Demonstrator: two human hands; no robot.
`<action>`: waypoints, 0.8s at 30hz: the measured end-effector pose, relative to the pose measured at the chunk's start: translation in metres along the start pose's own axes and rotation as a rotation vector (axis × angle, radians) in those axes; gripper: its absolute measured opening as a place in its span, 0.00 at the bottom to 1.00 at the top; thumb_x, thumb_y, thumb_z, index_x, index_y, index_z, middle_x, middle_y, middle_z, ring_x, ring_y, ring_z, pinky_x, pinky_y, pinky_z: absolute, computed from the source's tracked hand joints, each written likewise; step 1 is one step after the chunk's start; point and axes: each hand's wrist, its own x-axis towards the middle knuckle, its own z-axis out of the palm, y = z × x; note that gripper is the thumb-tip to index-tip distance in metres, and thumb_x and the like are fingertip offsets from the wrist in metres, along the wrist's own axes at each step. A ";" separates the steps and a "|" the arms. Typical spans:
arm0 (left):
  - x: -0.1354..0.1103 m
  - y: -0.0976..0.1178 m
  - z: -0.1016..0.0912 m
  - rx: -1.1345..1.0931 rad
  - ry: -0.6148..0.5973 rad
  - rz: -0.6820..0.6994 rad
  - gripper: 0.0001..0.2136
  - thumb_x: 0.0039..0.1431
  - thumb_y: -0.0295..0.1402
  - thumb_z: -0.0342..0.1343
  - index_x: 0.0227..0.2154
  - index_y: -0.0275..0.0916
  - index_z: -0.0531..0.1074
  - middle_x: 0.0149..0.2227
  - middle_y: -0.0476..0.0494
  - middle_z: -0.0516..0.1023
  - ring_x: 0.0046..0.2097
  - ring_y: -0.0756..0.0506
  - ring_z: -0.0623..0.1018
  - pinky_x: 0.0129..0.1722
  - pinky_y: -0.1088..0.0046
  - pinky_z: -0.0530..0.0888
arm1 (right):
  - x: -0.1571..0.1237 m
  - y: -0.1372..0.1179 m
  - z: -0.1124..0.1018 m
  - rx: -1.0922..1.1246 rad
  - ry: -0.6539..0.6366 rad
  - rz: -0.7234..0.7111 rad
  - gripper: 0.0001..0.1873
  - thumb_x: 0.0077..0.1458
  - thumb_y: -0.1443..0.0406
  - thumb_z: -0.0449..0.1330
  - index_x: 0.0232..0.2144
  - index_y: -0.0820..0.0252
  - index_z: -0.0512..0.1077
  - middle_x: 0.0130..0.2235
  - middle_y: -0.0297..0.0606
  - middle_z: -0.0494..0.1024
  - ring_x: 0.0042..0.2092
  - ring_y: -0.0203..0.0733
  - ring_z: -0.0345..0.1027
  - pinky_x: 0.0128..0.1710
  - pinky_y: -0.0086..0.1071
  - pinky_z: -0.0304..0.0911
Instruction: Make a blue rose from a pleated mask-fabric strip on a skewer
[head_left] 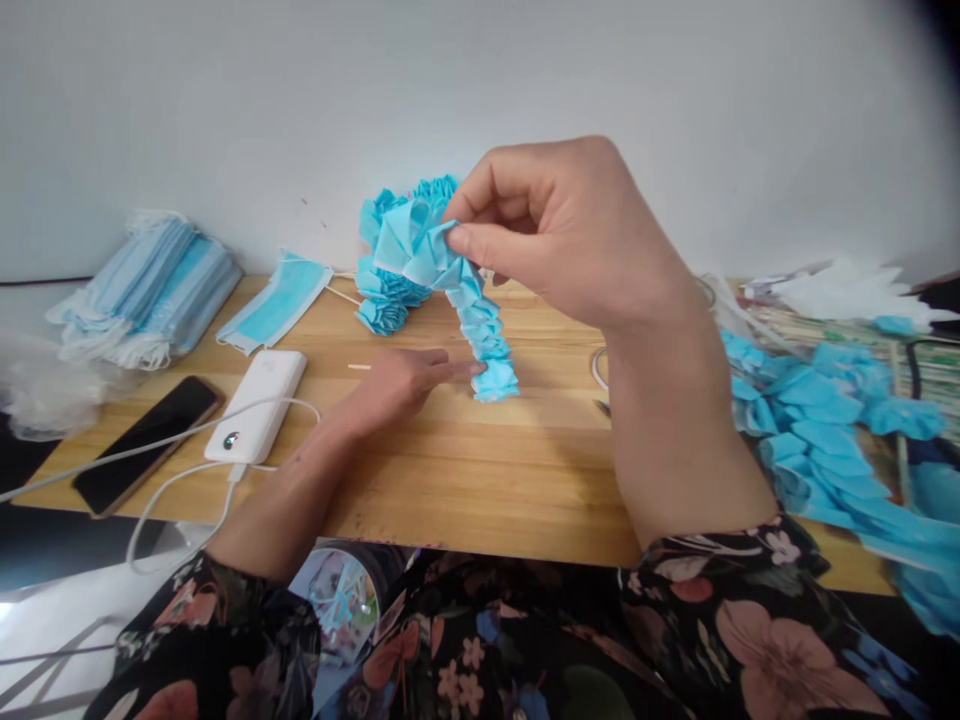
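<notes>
My right hand (540, 225) is raised, with thumb and index finger pinching a light-blue pleated strip (480, 310) of thin folded material. From there the strip hangs down in zigzag folds to the wooden table. Its upper part bunches into loose folds left of the fingertips. My left hand (401, 385) is low over the table, a finger stretched out so that its tip touches the strip's lower end. The rest of that hand's fingers are partly hidden. Behind the strip sits a thick ruffled blue bundle (390, 300); whether the two are joined, I cannot tell.
A stack of blue face masks (157, 285) and a single mask (277, 300) lie at the left. Nearer are a black phone (146, 440) and a white power bank (256, 405) with a cable. More blue pleated strips (817, 440) lie right. A bin (345, 600) stands below the table edge.
</notes>
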 end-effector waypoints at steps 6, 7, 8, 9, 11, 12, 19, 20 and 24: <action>0.000 -0.004 0.000 0.019 -0.035 0.051 0.22 0.70 0.26 0.39 0.60 0.45 0.69 0.33 0.45 0.78 0.34 0.48 0.77 0.35 0.74 0.72 | -0.001 -0.004 0.001 -0.018 -0.026 -0.037 0.05 0.54 0.68 0.61 0.26 0.56 0.73 0.26 0.29 0.75 0.26 0.34 0.67 0.28 0.29 0.63; 0.000 -0.005 -0.001 0.003 -0.034 0.049 0.21 0.70 0.26 0.40 0.60 0.45 0.69 0.34 0.44 0.78 0.34 0.48 0.78 0.36 0.73 0.73 | -0.001 -0.005 0.001 -0.027 -0.035 -0.033 0.05 0.54 0.68 0.61 0.26 0.56 0.73 0.26 0.29 0.76 0.26 0.34 0.66 0.28 0.29 0.63; 0.000 -0.005 -0.001 -0.024 -0.031 0.042 0.21 0.70 0.27 0.40 0.59 0.44 0.69 0.34 0.44 0.79 0.35 0.47 0.78 0.37 0.72 0.74 | -0.001 -0.006 0.000 -0.033 -0.051 -0.025 0.05 0.54 0.67 0.62 0.26 0.56 0.72 0.26 0.30 0.76 0.26 0.34 0.66 0.28 0.29 0.63; 0.001 -0.006 -0.001 -0.060 -0.028 0.034 0.20 0.70 0.28 0.41 0.59 0.44 0.70 0.36 0.42 0.80 0.37 0.47 0.79 0.39 0.70 0.75 | -0.002 -0.007 0.000 -0.034 -0.073 -0.012 0.05 0.54 0.66 0.62 0.26 0.56 0.72 0.26 0.30 0.76 0.27 0.35 0.66 0.28 0.30 0.62; 0.001 -0.007 -0.001 -0.146 -0.015 0.017 0.19 0.70 0.30 0.42 0.58 0.43 0.71 0.42 0.40 0.82 0.42 0.45 0.81 0.44 0.67 0.77 | -0.003 -0.010 -0.002 -0.011 -0.121 0.002 0.05 0.55 0.65 0.62 0.26 0.56 0.72 0.27 0.31 0.77 0.28 0.34 0.66 0.28 0.29 0.62; 0.002 -0.008 -0.002 -0.188 -0.008 0.009 0.18 0.70 0.31 0.44 0.57 0.42 0.72 0.46 0.38 0.82 0.45 0.44 0.81 0.46 0.66 0.77 | -0.003 -0.011 -0.003 0.009 -0.149 -0.001 0.05 0.55 0.66 0.61 0.27 0.57 0.72 0.28 0.31 0.77 0.28 0.33 0.66 0.29 0.29 0.62; 0.000 -0.020 0.002 -0.288 0.035 -0.076 0.15 0.68 0.33 0.48 0.53 0.41 0.75 0.50 0.37 0.81 0.49 0.43 0.81 0.47 0.64 0.78 | -0.005 -0.012 -0.007 0.025 -0.316 -0.029 0.04 0.57 0.66 0.61 0.31 0.58 0.74 0.32 0.29 0.79 0.30 0.31 0.66 0.30 0.26 0.60; -0.001 -0.021 0.002 -0.286 0.037 -0.095 0.15 0.68 0.34 0.49 0.52 0.40 0.75 0.49 0.38 0.81 0.47 0.43 0.81 0.44 0.65 0.79 | -0.005 -0.012 -0.007 0.017 -0.318 -0.033 0.03 0.57 0.65 0.61 0.31 0.58 0.75 0.32 0.29 0.79 0.30 0.31 0.66 0.30 0.26 0.60; -0.002 -0.024 0.003 -0.280 0.056 -0.133 0.14 0.68 0.35 0.50 0.50 0.39 0.76 0.45 0.39 0.82 0.42 0.45 0.81 0.39 0.70 0.78 | -0.006 -0.014 -0.008 0.016 -0.308 -0.043 0.04 0.57 0.64 0.61 0.31 0.57 0.75 0.32 0.29 0.79 0.33 0.34 0.68 0.32 0.27 0.63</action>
